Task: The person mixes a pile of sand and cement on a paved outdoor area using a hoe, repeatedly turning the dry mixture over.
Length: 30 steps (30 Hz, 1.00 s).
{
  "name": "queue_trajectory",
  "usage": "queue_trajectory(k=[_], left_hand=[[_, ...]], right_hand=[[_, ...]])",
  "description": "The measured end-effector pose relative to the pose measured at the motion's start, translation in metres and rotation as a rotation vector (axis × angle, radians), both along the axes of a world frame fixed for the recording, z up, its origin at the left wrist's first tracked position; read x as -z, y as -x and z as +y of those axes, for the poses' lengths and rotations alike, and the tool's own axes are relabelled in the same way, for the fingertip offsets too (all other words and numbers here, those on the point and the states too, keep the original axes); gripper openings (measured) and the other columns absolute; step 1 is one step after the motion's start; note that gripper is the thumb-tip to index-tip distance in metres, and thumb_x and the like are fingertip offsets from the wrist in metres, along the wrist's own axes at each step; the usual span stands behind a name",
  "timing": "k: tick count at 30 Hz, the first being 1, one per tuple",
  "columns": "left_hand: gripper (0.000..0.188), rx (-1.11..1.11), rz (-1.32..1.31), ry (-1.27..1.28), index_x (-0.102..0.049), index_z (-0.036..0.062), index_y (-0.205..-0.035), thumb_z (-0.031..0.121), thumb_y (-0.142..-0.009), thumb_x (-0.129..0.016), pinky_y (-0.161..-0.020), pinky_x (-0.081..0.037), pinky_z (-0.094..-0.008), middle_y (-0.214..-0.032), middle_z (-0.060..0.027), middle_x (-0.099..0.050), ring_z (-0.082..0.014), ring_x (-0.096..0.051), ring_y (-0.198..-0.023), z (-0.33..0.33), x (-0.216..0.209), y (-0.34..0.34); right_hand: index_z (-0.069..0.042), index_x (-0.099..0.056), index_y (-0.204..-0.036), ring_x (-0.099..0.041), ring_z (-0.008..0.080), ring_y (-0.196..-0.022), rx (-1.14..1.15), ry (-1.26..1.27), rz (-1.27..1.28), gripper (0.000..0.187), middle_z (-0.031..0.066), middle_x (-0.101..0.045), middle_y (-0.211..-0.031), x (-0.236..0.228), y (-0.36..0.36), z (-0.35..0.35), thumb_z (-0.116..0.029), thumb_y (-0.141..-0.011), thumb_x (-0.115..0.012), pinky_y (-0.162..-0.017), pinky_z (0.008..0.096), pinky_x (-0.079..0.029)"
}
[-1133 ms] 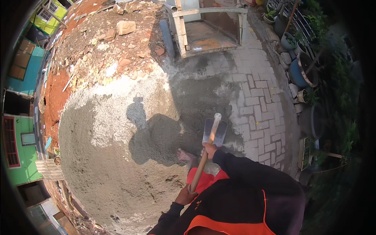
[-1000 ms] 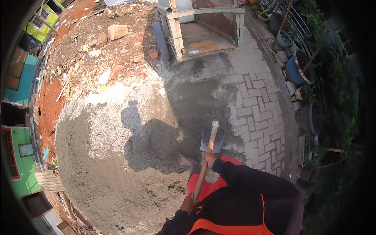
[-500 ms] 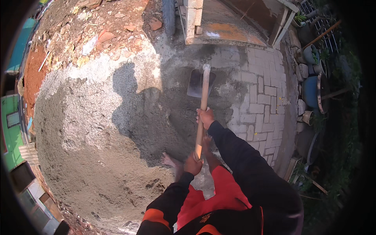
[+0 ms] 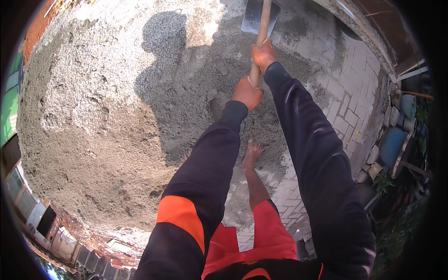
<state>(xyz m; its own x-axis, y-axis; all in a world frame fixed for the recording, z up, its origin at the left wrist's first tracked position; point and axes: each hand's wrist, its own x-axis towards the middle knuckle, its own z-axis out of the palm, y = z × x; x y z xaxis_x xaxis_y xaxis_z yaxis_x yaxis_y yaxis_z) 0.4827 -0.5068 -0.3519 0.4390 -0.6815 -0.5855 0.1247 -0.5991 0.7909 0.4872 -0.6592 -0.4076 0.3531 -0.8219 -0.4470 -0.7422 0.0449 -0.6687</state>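
Observation:
Both my hands grip the wooden handle of a hoe, arms stretched out ahead of me. My right hand wraps the handle nearer the blade. Just below it, closer to my body, my left hand is closed round the handle. The hoe's flat metal blade is at the far edge of the view, partly cut off, over a wide bed of wet grey concrete mix. I cannot tell whether the blade touches the mix.
My bare foot stands at the mix's near right part. Grey paving blocks lie to the right, with a blue tub, pots and stones beyond. A raised ledge runs at the far right. Buildings line the left.
My arms have reached farther forward with the hoe. My left hand, formerly low at the handle's end, is now close behind the right. The view has shifted too.

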Motion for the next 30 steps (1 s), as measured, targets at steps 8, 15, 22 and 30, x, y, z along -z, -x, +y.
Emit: queue_trajectory(k=[8,15,22,30], left_hand=[[0.043,-0.005,0.007,-0.288,-0.048,-0.0049,-0.112,0.015,-0.078,-0.066,-0.079,-0.049,-0.0484,-0.095,-0.0308,-0.062,-0.0457,-0.063,-0.091,0.205,-0.065,0.022],[0.043,-0.099,0.02,-0.449,-0.047,-0.0031,-0.11,0.016,-0.077,-0.067,-0.081,-0.047,-0.0505,-0.093,-0.0289,-0.062,-0.0469,-0.061,-0.092,0.335,-0.134,0.072],[0.05,-0.097,0.081,-0.507,-0.048,-0.0057,-0.112,0.021,-0.076,-0.07,-0.082,-0.048,-0.0475,-0.095,-0.0301,-0.061,-0.0458,-0.061,-0.094,0.348,-0.185,0.091],[0.046,0.53,0.193,-0.332,-0.048,-0.0083,-0.107,0.025,-0.08,-0.065,-0.081,-0.049,-0.0468,-0.092,-0.0292,-0.062,-0.0432,-0.062,-0.094,0.351,-0.297,-0.039]], right_hand=[[0.005,-0.023,-0.132,-0.068,0.0383,-0.081,0.035,-0.331,0.097,0.064,0.0317,-0.059,-0.105,-0.024,-0.012,0.17,-0.015,-0.084,-0.061,-0.068,0.0437,-0.058],[0.006,-0.027,-0.128,-0.064,0.0413,-0.095,-0.182,-0.448,0.3,0.06,0.0341,-0.056,-0.112,-0.041,0.022,0.328,-0.014,-0.084,-0.061,-0.081,0.0456,-0.054],[0.001,-0.031,-0.122,-0.062,0.0301,-0.058,0.036,-0.787,0.212,0.051,0.0193,-0.057,-0.093,-0.083,0.063,0.344,-0.009,-0.083,-0.061,-0.049,0.04,-0.055],[-0.004,-0.047,-0.092,-0.055,0.0257,-0.062,0.704,-1.2,-0.27,0.019,0.0096,-0.05,-0.073,-0.123,0.111,0.356,-0.008,-0.08,-0.062,-0.053,0.0412,-0.052]])
